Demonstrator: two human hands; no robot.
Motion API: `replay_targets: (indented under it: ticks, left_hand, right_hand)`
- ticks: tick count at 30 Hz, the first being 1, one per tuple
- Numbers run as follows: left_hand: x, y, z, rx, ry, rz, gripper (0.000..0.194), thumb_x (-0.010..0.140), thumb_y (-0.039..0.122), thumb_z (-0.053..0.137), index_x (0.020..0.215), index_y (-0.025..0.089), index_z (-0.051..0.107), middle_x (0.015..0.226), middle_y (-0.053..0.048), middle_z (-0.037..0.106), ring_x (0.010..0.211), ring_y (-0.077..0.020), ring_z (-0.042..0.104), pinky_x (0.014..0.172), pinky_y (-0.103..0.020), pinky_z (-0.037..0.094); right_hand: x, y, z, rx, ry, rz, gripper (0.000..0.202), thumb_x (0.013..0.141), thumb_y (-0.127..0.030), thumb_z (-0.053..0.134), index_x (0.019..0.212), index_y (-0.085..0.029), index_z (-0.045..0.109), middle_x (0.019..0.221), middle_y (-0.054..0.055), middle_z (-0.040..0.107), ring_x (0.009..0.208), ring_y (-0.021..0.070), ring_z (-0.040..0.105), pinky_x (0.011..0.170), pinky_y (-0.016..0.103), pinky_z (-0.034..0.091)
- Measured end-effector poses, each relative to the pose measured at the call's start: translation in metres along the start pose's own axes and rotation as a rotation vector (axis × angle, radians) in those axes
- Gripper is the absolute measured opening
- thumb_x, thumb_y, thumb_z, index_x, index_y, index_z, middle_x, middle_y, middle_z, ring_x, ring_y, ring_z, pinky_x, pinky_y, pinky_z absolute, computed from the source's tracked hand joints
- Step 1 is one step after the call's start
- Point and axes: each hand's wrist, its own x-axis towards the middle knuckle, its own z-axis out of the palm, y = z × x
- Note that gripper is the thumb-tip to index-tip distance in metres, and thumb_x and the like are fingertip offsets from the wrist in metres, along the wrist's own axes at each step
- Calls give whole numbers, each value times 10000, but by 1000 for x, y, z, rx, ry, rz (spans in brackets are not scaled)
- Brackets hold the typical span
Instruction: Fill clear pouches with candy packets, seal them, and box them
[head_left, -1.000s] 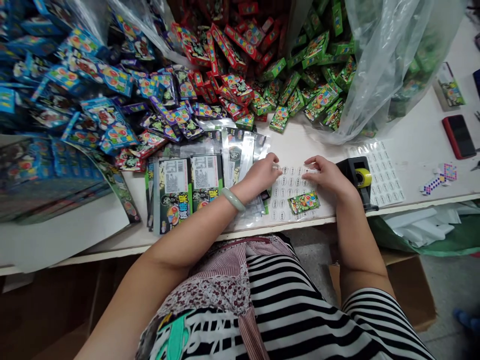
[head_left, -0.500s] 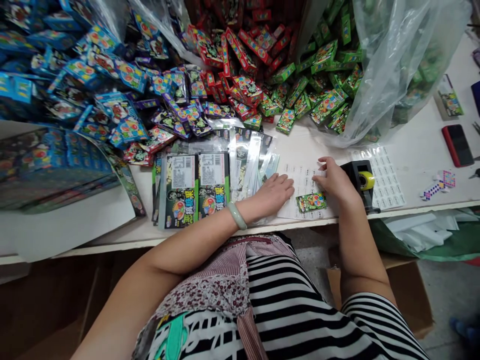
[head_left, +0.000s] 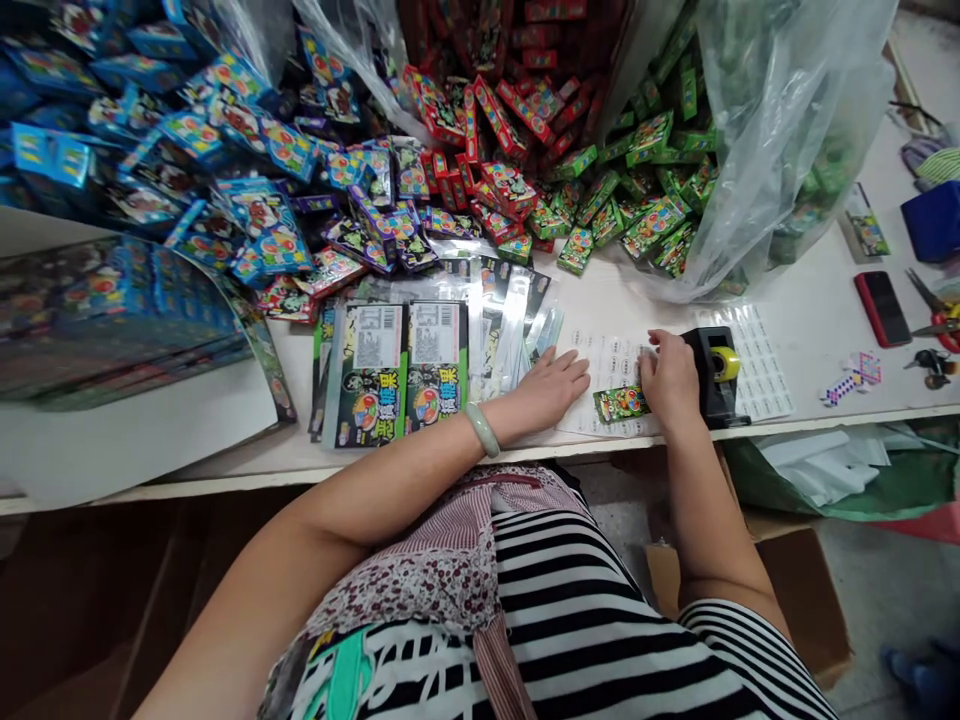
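Observation:
My left hand lies with its fingers stretched out over the left edge of a sticker sheet and nearby clear plastic sleeves. My right hand is curled over the sheet's right side, thumb close to the bent index finger; whatever they pinch is too small to make out. Flat on the sheet lies a green candy box, its right end partly covered by that hand. A black tape dispenser with yellow tape stands just right of my right hand. Printed dark header-card packs lie left of my left hand.
Heaps of blue boxes, red boxes and green boxes fill the back. A clear plastic bag sags at the right. Another sticker sheet, a red phone and scissors lie rightward. A display carton stands left.
My right hand has drawn in its fingers and now covers the right end of the green candy box. My left hand stays nearly in place. The camera view has shifted slightly to the right.

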Motion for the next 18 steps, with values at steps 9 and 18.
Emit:
replay_targets:
  ticks: [9,18]
  left_hand:
    - [-1,-2,3,11,11,-6,376,984,109,353,1292,129,568,1455,-165,507,1425,-311,384,1180,-563,266]
    - [-18,-6,-25,-78,58,92,594,910,358,625,1411,92,451,1482,-222,447,1463,-351,318,1205,-554,242]
  right_hand:
    - [-16,-13,-7,95,10,13,290,897,-253,429,1115,-177,604,1060,149,702,952,299,602,872,470,474]
    - [8,-83,-17,637,-85,-138,207,867,-380,589,1005,-234,637,984,80,732,844,228,670,746,389,529]
